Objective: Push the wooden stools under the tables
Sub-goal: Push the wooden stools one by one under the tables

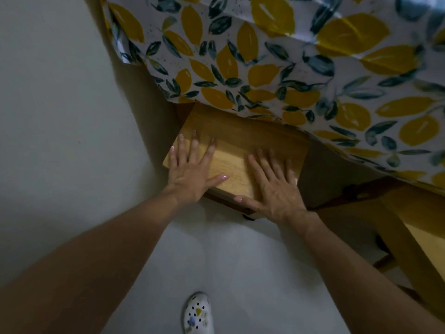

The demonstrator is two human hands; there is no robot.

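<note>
Both palms lie flat and open on the stool (237, 153) seat, grasping nothing — left hand (192, 172) near its left edge, right hand (274, 186) at the near right corner. The stool sits half under the tabletop (277, 56), beneath its hanging cloth. Even pressure from both hands should keep it straight. No containers show.

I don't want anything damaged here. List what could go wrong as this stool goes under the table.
Both hands, left hand and right hand, lie flat on the stool seat, fingers pointing under the hanging tablecloth. Pushing further may catch the cloth and drag it. The second stool close on the right could get bumped.
</note>
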